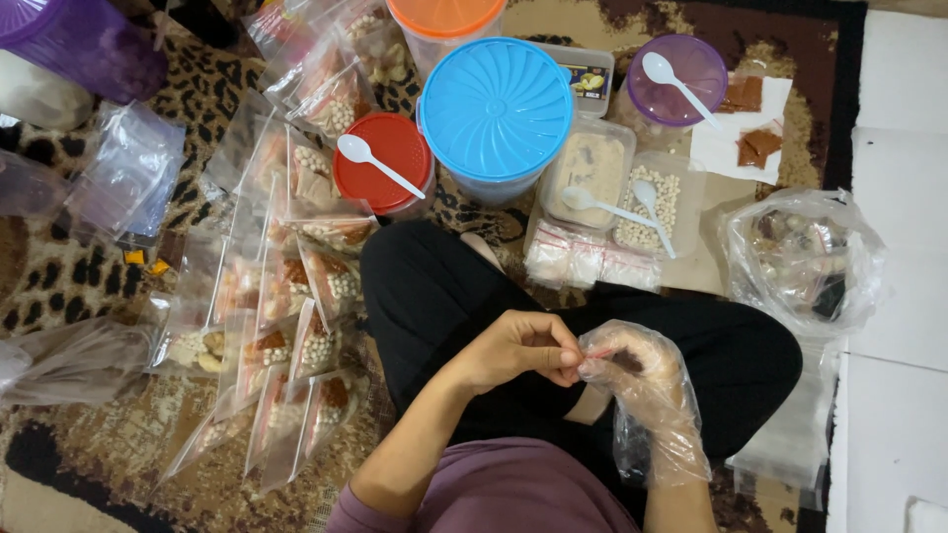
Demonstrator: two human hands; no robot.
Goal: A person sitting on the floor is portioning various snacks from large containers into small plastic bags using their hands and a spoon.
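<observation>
Lower centre of frame, over the lap: bare left hand (518,347) and right hand (632,370) in a loose clear plastic glove, fingers of both pinching a thin clear plastic sachet with reddish strip (596,352) between them. Likely light, limp, slippery; best gripped at its edge. Left of frame: rows of filled clear zip pouches (286,326) on carpet. Above: round blue-lidded tub (497,109), red-lidded jar (385,163).

Filled bags (286,326) left of the lap, lidded tubs (494,109) ahead, spoons (380,166) on top.
</observation>
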